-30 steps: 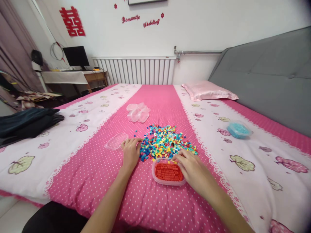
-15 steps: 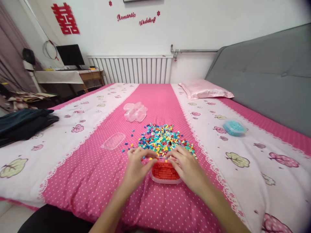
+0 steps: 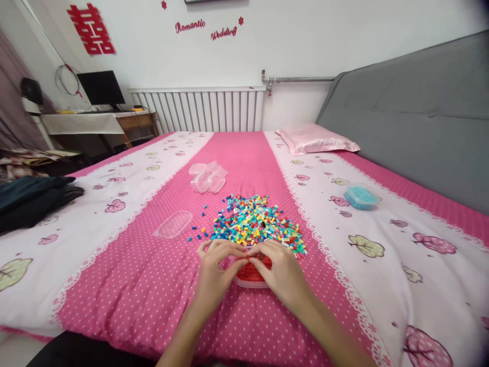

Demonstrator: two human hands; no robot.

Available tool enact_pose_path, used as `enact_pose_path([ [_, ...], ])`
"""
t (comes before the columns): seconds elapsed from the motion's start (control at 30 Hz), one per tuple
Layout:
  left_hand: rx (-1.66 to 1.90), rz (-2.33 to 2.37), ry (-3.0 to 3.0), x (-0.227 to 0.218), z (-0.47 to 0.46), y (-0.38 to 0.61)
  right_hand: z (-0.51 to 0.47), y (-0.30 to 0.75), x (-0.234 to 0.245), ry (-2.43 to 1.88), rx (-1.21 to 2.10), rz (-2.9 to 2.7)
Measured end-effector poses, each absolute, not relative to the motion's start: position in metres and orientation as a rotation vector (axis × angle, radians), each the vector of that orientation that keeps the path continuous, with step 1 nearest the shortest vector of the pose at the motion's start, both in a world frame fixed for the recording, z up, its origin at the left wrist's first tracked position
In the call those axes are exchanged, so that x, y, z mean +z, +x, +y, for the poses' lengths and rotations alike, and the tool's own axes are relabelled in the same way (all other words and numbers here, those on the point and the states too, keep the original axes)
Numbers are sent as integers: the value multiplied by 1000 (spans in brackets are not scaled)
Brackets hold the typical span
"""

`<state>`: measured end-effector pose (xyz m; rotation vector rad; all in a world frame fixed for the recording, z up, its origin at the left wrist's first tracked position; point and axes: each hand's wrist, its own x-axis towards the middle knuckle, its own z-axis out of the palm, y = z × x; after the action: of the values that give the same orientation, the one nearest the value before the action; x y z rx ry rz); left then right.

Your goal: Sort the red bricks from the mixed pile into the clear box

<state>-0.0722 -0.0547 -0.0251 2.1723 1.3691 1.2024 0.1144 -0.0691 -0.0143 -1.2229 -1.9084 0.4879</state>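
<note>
A clear plastic tub [image 3: 251, 285] stands on the bed in front of me, with rows of red toy bricks [image 3: 250, 273] packed inside. Over its far part, my left hand [image 3: 217, 264] and my right hand [image 3: 281, 271] meet, thumbs and forefingers pinched close together. Something small and reddish shows at the fingertips, but I cannot make out what either hand grips. Just beyond the tub spreads a loose heap of small multicoloured toy bricks [image 3: 250, 223], partly hidden by my fingers.
An oval clear lid [image 3: 173, 225] lies left of the heap. Stacked clear tubs [image 3: 208, 177] sit farther back. A tub of light-blue bricks [image 3: 361, 197] stands at the right, below a pink pillow [image 3: 315, 138]. Dark folded cloth [image 3: 36, 201] lies at the left edge.
My hands have come together over the tub, the right one moving left until the fingertips meet. The view has shifted slightly to the right.
</note>
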Motion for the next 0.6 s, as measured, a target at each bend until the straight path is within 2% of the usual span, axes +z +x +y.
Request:
enact_pose_path([
  [0.4,1065,1126,2065,-82,-67,-96,-64,134,-7,-1400,339,-1951],
  [0.6,1056,1098,2045,-84,-70,-89,-69,107,-11,-1536,497,-1989],
])
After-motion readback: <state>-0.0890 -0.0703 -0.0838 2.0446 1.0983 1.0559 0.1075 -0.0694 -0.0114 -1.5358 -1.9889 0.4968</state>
